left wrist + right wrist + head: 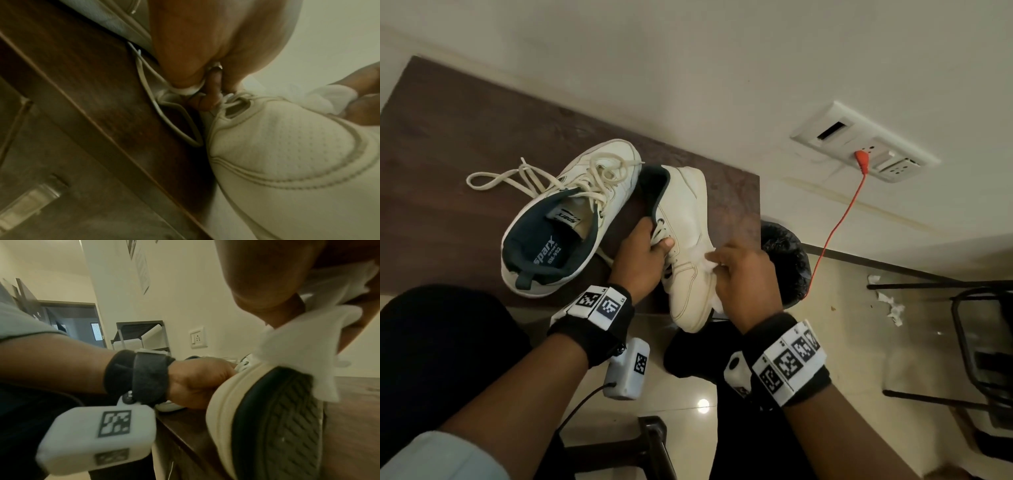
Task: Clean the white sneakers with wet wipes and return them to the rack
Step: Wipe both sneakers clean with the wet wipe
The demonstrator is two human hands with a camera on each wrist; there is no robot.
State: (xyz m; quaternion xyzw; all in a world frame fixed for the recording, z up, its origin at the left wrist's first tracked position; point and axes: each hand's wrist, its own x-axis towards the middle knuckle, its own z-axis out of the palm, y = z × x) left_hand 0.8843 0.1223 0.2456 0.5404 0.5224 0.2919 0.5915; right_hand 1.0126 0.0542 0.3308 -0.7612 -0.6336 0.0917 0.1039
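One white sneaker [685, 246] is tipped on its side at the dark table's right end, toe toward me, its black sole [277, 426] showing in the right wrist view. My left hand [643, 260] grips it at the lace area, thumb over the eyelets [213, 91]. My right hand [743, 274] holds a crumpled white wet wipe [707, 262] against the sneaker's side near the sole edge [298, 350]. The second white sneaker [571, 219] lies on the table to the left, opening up, laces loose.
The brown table [448, 154] stands against a cream wall. A black-lined bin [787, 260] sits right of the table. An orange cable [839, 219] runs from a wall socket. Used wipes [890, 305] lie on the floor near a black metal frame [983, 342]. A rack [141, 335] stands by the far wall.
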